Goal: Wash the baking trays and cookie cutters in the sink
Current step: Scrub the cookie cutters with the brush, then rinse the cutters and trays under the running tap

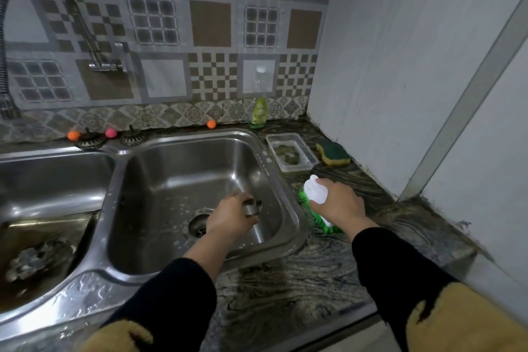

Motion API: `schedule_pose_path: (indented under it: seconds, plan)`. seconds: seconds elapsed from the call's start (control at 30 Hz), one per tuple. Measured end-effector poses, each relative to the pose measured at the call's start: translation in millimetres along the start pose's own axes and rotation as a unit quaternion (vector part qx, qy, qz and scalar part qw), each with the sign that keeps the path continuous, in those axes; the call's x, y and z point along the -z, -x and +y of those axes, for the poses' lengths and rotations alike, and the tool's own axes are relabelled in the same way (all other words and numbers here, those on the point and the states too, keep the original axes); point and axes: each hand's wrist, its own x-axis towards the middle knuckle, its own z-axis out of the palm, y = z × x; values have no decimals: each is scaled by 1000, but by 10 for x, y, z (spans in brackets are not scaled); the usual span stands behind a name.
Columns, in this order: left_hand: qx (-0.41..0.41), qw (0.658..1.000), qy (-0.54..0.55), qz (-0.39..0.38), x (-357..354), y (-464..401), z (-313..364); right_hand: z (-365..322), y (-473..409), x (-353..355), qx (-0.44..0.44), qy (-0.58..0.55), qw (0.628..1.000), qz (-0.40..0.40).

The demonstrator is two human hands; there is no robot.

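Nearest you: both forearms in black sleeves w/ yellow cuffs, reaching fwd over the marbled countertop [285,288].

Left hand [228,218] is over the right sink basin [148,208], above and just right of the drain [199,226]. Fingers are curled round a metal cookie cutter [253,207], clamped on it; shape is too small to tell.

Right hand [340,204] rests on the counter just right of the sink rim, fingers wrapped over the white handle of a scrub brush [315,194], green bristles down on the stone.

Progress, as a judgement: early-to-mid. You've got one cutter in hand and the brush gripped, but no scrubbing contact yet. No water visibly running from the faucet [103,60]. The left basin [51,180] holds murky water w/ what looks like a tray and more metal pieces submerged, blurred, can't count. Those still look unwashed.

Room and edges: the right basin floor is mostly bare, w/ droplets and suds. The sink rim sits between your two hands, so the brush must lift over it. Right wall is close. Behind the brush sit a plastic container [291,156], a sponge [333,153] and a dish soap bottle [258,111], well apart from your hands.
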Motion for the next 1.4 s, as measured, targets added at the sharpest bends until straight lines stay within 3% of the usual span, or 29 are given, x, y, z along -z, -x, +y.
schedule_pose_path:
  seconds: [0.1, 0.17, 0.3, 0.43, 0.7, 0.87, 1.1, 1.4]
  plan:
    - [13, 1000, -13, 6, 85, 19, -13, -173, 40, 83, 40, 109, 992, 48]
    - [27, 999, -18, 12, 184, 46, -61, -387, 43, 112, 87, 111, 989, 43]
    - [67, 997, -28, 28, 452, 141, -288, -957, 86, 51, 181, 62, 980, -52]
    - [113, 992, -36, 46, 828, 301, -664, -1582, 241, -112, 263, 40, 948, -175]
    - [211, 972, -56, 88, 1557, 780, -1701, -2967, 593, -605, 387, 9, 899, -204]
    - [265, 961, -32, 75, 1773, 1003, -2486, -3623, 806, -1077, 412, -10, 886, -213]
    - [265, 961, -84, 5, 1867, 945, -3430, -3938, 818, -1751, 426, 84, 891, -129]
    - [260, 959, -97, -62, 1936, 745, -3694, -3903, 800, -1867, 414, 35, 900, -131]
